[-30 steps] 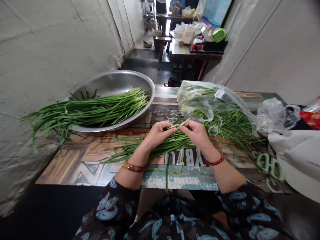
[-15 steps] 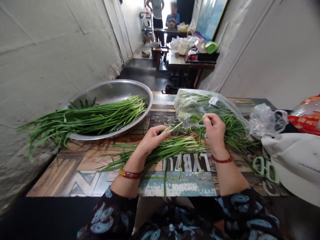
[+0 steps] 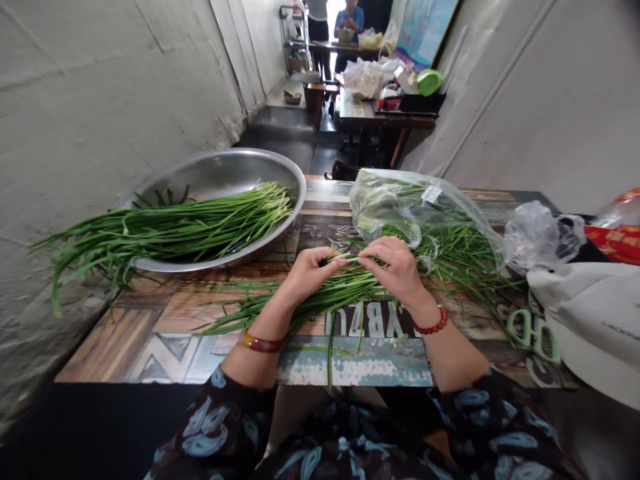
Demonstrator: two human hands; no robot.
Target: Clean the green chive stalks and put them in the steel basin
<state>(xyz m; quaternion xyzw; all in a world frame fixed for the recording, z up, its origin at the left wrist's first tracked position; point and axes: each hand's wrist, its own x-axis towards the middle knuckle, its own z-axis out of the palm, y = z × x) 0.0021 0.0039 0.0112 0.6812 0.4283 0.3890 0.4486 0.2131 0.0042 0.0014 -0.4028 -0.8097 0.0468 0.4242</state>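
Note:
Between thumb and fingers, my left hand [image 3: 313, 272] holds a few garlic chive stalks [image 3: 344, 257], pale ends pointing right. My right hand [image 3: 395, 270] pinches the tips of those same stalks. Below both hands a loose pile of garlic chives [image 3: 240, 312] lies on the table. A large bundle of chives [image 3: 200, 230] rests in a metal basin [image 3: 240, 159] at the left, its leaves hanging over the rim. Behind my right hand, a clear plastic bag [image 3: 431, 193] partly covers more chives [image 3: 457, 247].
The patterned table [image 3: 95, 347] also carries green-handled scissors [image 3: 533, 335], a pale cap [image 3: 590, 327] and a crumpled plastic bag [image 3: 533, 233] on the right. Chive scraps lie near the bag. Farther back, another table [image 3: 357, 115] holds bags and boxes, and two people stand or sit beyond.
My right hand has moved left and down, from beside the plastic bag to the stalk ends at my left hand. My left hand stays nearly in place. The view has tilted slightly downward.

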